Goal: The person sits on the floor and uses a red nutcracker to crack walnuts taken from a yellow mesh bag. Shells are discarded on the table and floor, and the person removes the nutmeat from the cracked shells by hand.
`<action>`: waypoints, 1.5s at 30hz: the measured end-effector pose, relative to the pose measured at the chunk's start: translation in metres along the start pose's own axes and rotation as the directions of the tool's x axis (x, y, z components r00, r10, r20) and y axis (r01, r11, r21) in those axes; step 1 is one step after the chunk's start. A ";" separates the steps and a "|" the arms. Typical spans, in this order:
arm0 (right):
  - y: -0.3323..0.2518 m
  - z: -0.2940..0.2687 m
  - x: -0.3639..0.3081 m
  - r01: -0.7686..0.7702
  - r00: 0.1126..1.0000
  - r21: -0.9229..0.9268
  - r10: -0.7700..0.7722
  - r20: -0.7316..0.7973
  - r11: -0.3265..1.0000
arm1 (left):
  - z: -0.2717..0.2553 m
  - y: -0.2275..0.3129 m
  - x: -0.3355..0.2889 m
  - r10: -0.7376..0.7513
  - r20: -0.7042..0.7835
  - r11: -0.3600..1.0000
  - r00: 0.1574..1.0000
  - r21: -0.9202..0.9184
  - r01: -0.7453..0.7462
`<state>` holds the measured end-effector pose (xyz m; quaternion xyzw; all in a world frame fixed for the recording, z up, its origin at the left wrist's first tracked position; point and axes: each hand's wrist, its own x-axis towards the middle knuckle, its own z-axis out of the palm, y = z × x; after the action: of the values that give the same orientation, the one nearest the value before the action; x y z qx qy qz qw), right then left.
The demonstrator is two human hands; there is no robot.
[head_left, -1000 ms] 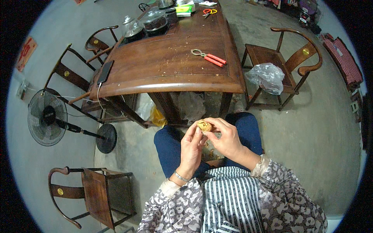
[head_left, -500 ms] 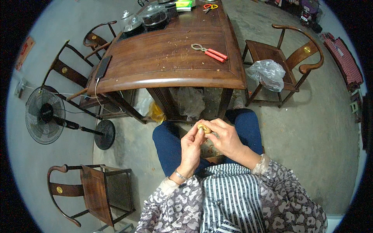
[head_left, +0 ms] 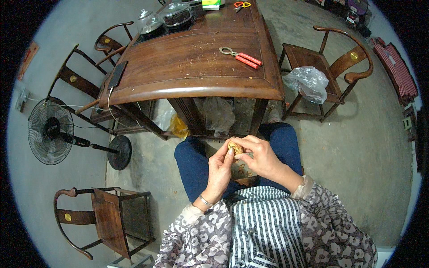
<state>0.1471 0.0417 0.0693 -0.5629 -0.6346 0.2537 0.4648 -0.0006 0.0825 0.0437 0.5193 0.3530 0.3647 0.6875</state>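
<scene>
Above my lap, both hands close around a partly opened walnut (head_left: 235, 149) with a tan, broken shell. My left hand (head_left: 218, 169) pinches it from the left, thumb pressed on its face. From the right, the fingers of my right hand (head_left: 261, 158) grip its top and near side. Below the hands, between my knees, part of a brown container (head_left: 247, 182) shows with shell bits beside it; my hands and apron hide the rest. On the table lies a nutcracker (head_left: 241, 57) with red handles, apart from both hands.
Shell crumbs dot the wooden table (head_left: 170, 67). It also bears a phone (head_left: 118, 74) on a cable, glass-lidded pots (head_left: 176, 17) and scissors (head_left: 241, 5). A standing fan (head_left: 52, 129) and a chair (head_left: 107, 219) are at left; a chair (head_left: 308, 58) with a plastic bag (head_left: 308, 84) is at right.
The walnut has turned slightly in my fingers, and more of its broken inside shows. My hands have barely moved. The whole view has shifted a little.
</scene>
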 end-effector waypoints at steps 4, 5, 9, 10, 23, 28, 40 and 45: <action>0.006 0.001 -0.002 -0.106 0.994 0.110 0.103 0.040 0.988 | 0.001 0.001 -0.001 -0.037 0.058 0.997 0.998 -0.068 0.041; 0.007 0.001 -0.003 -0.117 0.993 0.116 0.113 0.045 0.986 | 0.000 0.001 -0.001 -0.043 0.062 0.997 0.997 -0.060 0.047; 0.011 0.002 -0.003 -0.173 0.984 0.210 0.162 0.068 0.962 | -0.001 -0.001 -0.002 -0.049 0.060 0.998 0.997 -0.046 0.052; 0.013 0.003 -0.004 -0.190 0.981 0.250 0.176 0.075 0.949 | -0.002 -0.001 -0.003 -0.046 0.056 0.998 0.997 -0.048 0.048; 0.028 0.000 -0.007 -0.364 0.931 0.538 0.294 0.215 0.760 | -0.009 0.000 -0.001 -0.180 0.080 0.960 0.980 -0.204 0.193; 0.021 -0.008 -0.005 -0.445 0.895 0.550 0.350 0.276 0.706 | -0.011 0.005 -0.002 -0.208 0.119 0.939 0.971 -0.252 0.232; 0.016 -0.016 -0.003 -0.509 0.860 0.635 0.367 0.353 0.582 | -0.013 0.006 -0.001 -0.224 0.094 0.931 0.970 -0.273 0.242; 0.017 -0.015 -0.004 -0.538 0.842 0.681 0.343 0.416 0.497 | -0.017 0.000 0.000 -0.247 0.029 0.913 0.969 -0.329 0.243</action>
<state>0.1678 0.0392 0.0597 -0.4169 -0.3433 0.6741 0.5040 -0.0157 0.0900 0.0401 0.3461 0.3538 0.3331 0.8026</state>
